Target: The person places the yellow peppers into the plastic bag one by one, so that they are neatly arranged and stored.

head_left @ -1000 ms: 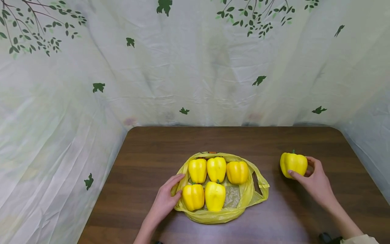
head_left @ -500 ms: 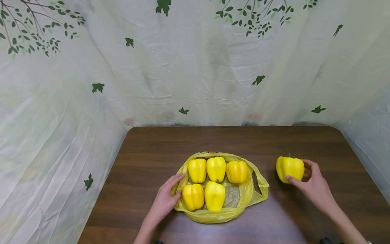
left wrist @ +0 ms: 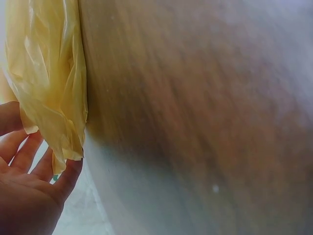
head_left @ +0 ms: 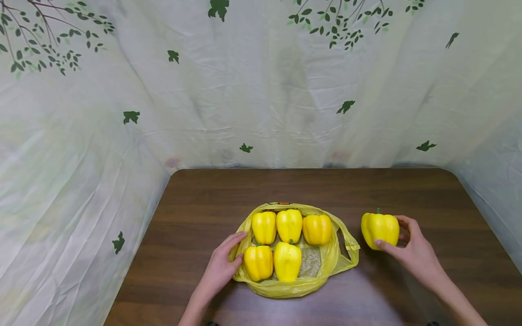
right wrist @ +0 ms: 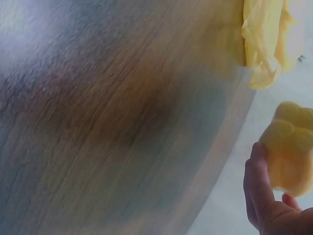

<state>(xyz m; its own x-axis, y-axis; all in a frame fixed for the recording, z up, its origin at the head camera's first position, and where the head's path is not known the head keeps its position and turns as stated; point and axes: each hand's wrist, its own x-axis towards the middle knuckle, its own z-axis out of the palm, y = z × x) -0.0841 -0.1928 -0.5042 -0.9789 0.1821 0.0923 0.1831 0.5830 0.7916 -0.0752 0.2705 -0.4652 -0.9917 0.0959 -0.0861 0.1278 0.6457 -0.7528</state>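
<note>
A yellow bell pepper with a green stem is gripped by my right hand, thumb on its near side and fingers on its right. The right wrist view shows the same bell pepper between thumb and fingers, above the tabletop. To its left lies a yellow plastic bag with its mouth spread wide. Several yellow bell peppers sit in it in two rows, three at the back. My left hand holds the bag's left rim; in the left wrist view the crinkled bag runs between thumb and fingers.
The bag's front right part shows bare plastic beside the front row. A loop handle sticks out to the right. The brown wooden table ends at a pale leaf-printed curtain behind and at both sides.
My right hand has carried the bell pepper left and slightly nearer, towards the bag. My left hand and the bag have stayed in place.
</note>
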